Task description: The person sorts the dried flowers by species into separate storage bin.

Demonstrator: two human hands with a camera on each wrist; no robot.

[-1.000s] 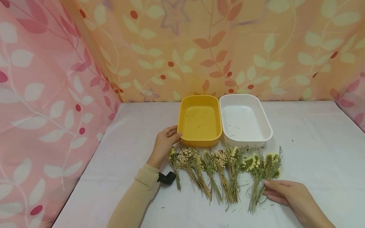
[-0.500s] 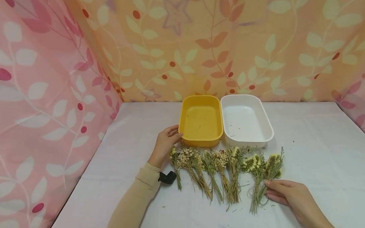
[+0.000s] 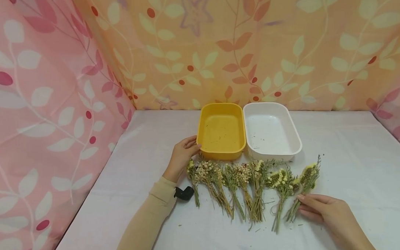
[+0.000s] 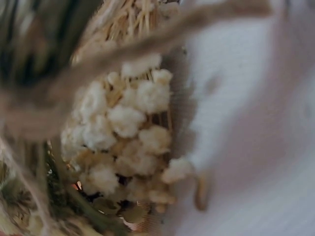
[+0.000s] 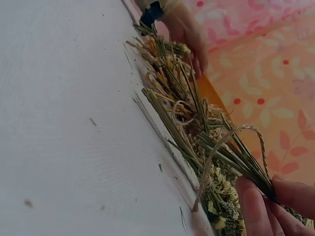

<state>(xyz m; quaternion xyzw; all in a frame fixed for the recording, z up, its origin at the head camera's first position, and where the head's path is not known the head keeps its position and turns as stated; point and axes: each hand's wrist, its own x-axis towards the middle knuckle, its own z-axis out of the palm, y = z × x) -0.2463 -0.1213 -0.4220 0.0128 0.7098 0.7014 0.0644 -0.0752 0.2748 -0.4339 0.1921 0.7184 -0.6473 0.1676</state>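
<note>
My right hand (image 3: 328, 212) pinches the stems of a dried flower bunch (image 3: 307, 180) with yellow heads, at the right end of a row. In the right wrist view, thumb and fingers (image 5: 253, 209) grip its green stems, and a loop of twine hangs from them. Just left of it lies another yellow-headed bunch (image 3: 281, 186). Beside the yellow tub (image 3: 222, 153), my left hand (image 3: 184, 155) touches the near left rim with its fingers. The left wrist view shows cream-white dried flowers (image 4: 125, 120) close up, with blurred twine in front; the left hand is outside that view.
Several more dried bunches (image 3: 235, 186) lie side by side in front of the tubs. A white tub (image 3: 273, 152) stands right of the yellow one; both hold small plant bits. Stem scraps dot the white cloth (image 3: 204, 239). Patterned curtains (image 3: 171, 48) rise behind and to the left.
The bunch in my right hand has moved right and slightly up, apart at the stems from the neighbouring bunch. My left hand stays at the yellow tub. The head view has shifted a little.
</note>
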